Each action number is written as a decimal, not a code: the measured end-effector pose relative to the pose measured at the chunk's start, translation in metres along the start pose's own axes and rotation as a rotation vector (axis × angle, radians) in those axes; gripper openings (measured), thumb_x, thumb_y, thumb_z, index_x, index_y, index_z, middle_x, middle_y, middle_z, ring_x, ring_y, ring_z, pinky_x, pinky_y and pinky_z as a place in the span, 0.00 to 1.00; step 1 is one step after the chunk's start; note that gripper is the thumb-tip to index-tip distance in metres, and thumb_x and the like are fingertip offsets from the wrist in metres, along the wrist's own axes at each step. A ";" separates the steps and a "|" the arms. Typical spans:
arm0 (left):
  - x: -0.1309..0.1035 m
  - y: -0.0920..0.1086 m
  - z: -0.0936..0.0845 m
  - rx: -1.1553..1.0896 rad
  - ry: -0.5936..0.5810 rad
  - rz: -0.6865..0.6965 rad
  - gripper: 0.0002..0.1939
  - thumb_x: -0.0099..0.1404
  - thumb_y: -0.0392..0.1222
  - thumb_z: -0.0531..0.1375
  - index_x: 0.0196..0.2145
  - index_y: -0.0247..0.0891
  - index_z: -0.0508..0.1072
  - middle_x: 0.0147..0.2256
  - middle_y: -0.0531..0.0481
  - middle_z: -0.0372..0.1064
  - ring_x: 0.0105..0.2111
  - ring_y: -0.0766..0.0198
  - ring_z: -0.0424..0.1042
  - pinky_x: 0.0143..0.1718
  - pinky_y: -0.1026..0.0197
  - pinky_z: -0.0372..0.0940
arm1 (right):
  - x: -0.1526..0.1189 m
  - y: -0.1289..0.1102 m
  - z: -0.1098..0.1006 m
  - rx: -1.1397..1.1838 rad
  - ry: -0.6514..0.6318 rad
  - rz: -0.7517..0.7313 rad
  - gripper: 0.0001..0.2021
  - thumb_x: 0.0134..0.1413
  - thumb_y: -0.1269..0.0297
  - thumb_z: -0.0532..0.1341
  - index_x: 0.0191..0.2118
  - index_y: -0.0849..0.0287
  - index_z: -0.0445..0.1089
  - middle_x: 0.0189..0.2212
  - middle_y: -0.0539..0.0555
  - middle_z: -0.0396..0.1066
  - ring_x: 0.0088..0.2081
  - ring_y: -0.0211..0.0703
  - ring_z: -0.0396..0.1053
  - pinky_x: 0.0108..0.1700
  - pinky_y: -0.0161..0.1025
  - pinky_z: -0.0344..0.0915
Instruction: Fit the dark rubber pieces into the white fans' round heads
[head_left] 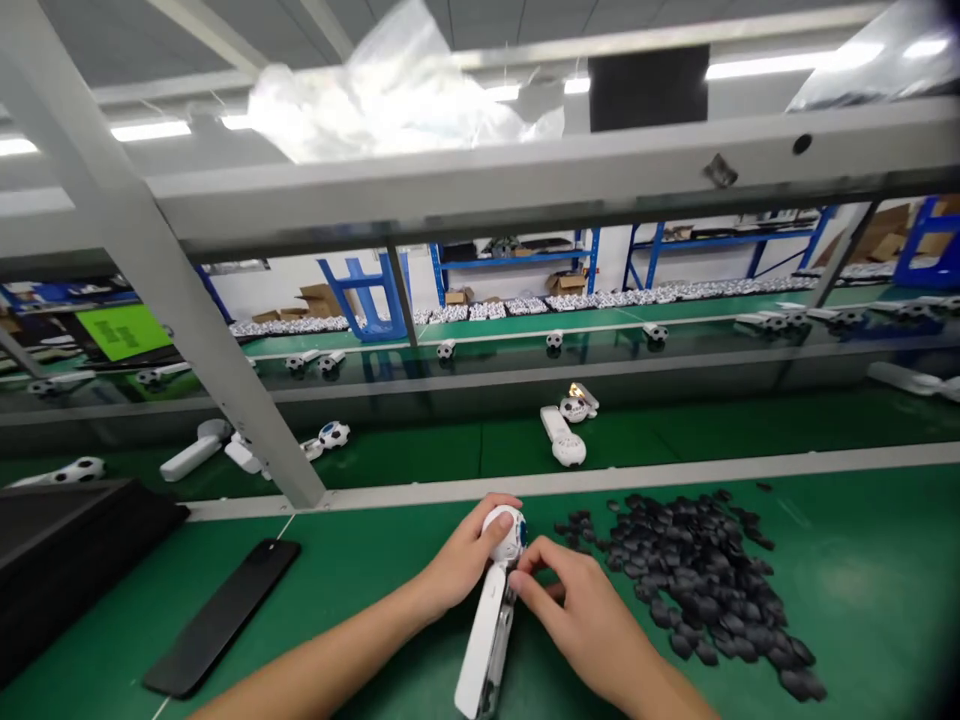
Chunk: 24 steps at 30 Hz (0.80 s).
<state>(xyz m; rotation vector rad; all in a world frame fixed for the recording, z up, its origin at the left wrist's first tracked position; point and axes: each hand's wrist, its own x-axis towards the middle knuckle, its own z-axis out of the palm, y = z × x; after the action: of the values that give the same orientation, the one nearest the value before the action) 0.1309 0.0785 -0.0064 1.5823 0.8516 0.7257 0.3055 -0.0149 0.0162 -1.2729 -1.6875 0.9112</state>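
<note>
My left hand (pixel 472 550) is wrapped round the ball-shaped head of a white long-handled device with a soccer-ball head (pixel 484 640). Its handle slants down toward me, and a dark patch shows on the right of the ball. At the neck, where head and handle meet, my right hand (pixel 559 590) pinches with thumb and forefinger against the side. Whatever lies between those fingertips is hidden. To the right of this hand spreads a heap of small black pieces (pixel 705 570) on the green worktop (pixel 885 560).
A black phone-like slab (pixel 225 615) and a black tray (pixel 67 560) lie on the left. Beyond the worktop's metal edge, a green conveyor belt (pixel 450 440) carries similar white devices (pixel 562 435). A slanted metal post (pixel 187 300) rises at left, joining a crossbeam (pixel 480 195).
</note>
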 end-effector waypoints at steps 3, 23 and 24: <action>-0.018 -0.008 0.001 -0.076 -0.048 0.010 0.25 0.75 0.63 0.51 0.54 0.41 0.68 0.39 0.51 0.66 0.35 0.64 0.65 0.37 0.63 0.63 | 0.000 0.004 0.010 0.021 0.021 0.016 0.08 0.70 0.61 0.59 0.37 0.55 0.69 0.36 0.50 0.76 0.37 0.42 0.74 0.39 0.34 0.69; -0.026 0.004 -0.002 0.073 -0.169 0.037 0.31 0.63 0.54 0.69 0.56 0.42 0.61 0.37 0.54 0.64 0.33 0.66 0.62 0.33 0.64 0.60 | 0.004 0.023 0.003 -0.328 -0.008 0.007 0.09 0.69 0.60 0.59 0.35 0.54 0.66 0.32 0.51 0.76 0.31 0.42 0.72 0.33 0.35 0.62; -0.026 0.003 -0.003 0.051 -0.169 0.036 0.31 0.63 0.54 0.68 0.57 0.42 0.61 0.37 0.54 0.64 0.33 0.66 0.62 0.34 0.64 0.60 | 0.004 0.021 0.002 -0.339 -0.022 -0.020 0.08 0.70 0.62 0.58 0.36 0.54 0.66 0.32 0.50 0.75 0.31 0.42 0.71 0.34 0.36 0.62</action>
<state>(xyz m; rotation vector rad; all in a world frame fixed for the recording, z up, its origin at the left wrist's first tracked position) 0.1146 0.0577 -0.0030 1.6823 0.7240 0.5909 0.3115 -0.0058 -0.0024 -1.4664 -1.9258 0.6453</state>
